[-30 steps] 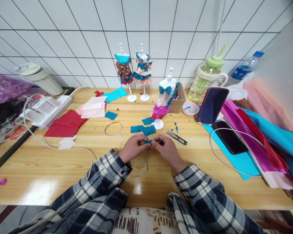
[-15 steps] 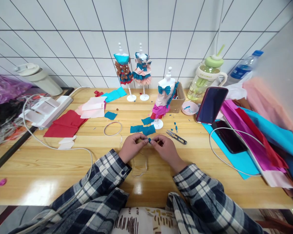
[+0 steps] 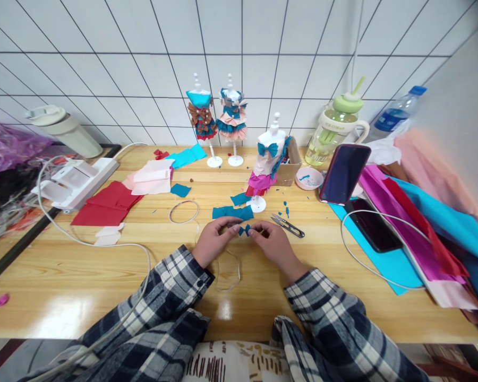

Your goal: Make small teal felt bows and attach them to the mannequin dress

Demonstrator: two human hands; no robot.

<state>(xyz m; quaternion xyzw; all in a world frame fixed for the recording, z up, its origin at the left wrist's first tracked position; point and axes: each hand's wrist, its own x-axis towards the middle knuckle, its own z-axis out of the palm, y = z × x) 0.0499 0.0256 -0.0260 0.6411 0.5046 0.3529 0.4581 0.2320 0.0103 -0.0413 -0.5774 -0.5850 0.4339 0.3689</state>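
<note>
A small teal paper bow is held up between my two hands, its middle pinched narrow. My left hand grips its left end between thumb and fingers. On the opposite end, my right hand pinches in the same way. Just beyond my fingers lie teal paper strips. Close to my right hand is a pair of thread snips. A small white dress form with a teal bow, pale pink top and magenta and red ruffles stands behind. Thin thread loops on the table below my hands.
Two more dressed forms, one brown-bowed and one peach-and-teal, stand by the wall. Rightward are a pink dish, a propped phone and coloured paper. Red paper and a power strip lie left.
My fingers have parted slightly, so more of the teal bow shows between them. The other things on the table stay where they were.
</note>
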